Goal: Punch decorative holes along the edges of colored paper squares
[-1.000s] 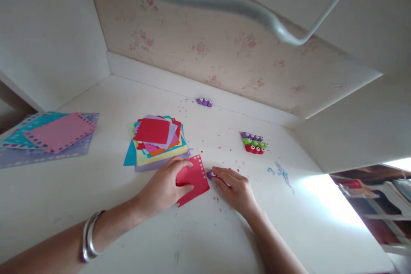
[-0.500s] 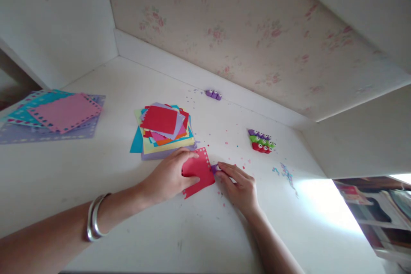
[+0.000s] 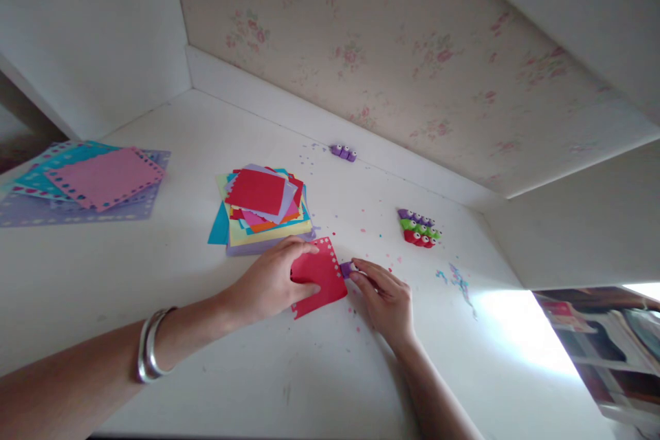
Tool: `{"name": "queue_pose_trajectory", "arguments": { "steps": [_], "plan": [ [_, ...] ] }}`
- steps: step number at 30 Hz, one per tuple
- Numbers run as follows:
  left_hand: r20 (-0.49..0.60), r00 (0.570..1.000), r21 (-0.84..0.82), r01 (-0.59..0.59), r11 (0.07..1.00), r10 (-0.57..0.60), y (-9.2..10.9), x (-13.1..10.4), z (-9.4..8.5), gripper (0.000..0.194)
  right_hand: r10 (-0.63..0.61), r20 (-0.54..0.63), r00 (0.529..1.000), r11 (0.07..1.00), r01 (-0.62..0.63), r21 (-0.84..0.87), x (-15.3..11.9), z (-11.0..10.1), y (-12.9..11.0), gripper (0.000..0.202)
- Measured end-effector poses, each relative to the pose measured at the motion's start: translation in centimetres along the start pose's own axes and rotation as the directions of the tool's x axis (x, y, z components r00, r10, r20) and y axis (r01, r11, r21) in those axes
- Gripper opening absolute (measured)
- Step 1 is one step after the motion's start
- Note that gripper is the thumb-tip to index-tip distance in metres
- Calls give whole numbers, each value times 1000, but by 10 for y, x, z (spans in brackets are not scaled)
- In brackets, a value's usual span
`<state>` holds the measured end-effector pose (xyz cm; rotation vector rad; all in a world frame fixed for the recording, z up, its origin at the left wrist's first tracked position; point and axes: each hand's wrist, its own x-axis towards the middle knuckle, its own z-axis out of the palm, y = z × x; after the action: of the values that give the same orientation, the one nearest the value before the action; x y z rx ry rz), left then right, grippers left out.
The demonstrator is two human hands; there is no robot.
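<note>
A red sheet of paper [image 3: 320, 278] with small flower-shaped holes along its top and right edges lies on the white table. My left hand [image 3: 273, 285], with a silver bangle at the wrist, grips the sheet's left side between thumb and fingers. At the right edge of the sheet, my right hand [image 3: 386, 299] pinches a small purple craft punch [image 3: 346, 269] with a white button. Whether the paper sits inside the punch's slot, I cannot tell. Tiny punched bits are scattered around the hands.
Coloured papers are piled in a stack [image 3: 258, 192] behind my left hand. More punched sheets [image 3: 106, 177] lie at far left. Three purple punches [image 3: 343, 152] stand by the wall, and several purple, green and red punches [image 3: 420, 228] sit at right, near some confetti [image 3: 458, 282].
The purple punch and my right fingers have shifted very slightly against the sheet's right edge. My left hand keeps its hold on the red paper.
</note>
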<state>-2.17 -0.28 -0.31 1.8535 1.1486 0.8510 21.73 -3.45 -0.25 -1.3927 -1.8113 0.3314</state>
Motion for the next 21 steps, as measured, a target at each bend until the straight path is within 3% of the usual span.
{"name": "queue_pose_trajectory", "arguments": {
  "steps": [21],
  "plan": [
    [-27, 1000, 10, -3, 1000, 3, -1, 1, 0, 47, -159, 65, 985, 987, 158, 29, 0, -3, 2, 23]
  ]
}}
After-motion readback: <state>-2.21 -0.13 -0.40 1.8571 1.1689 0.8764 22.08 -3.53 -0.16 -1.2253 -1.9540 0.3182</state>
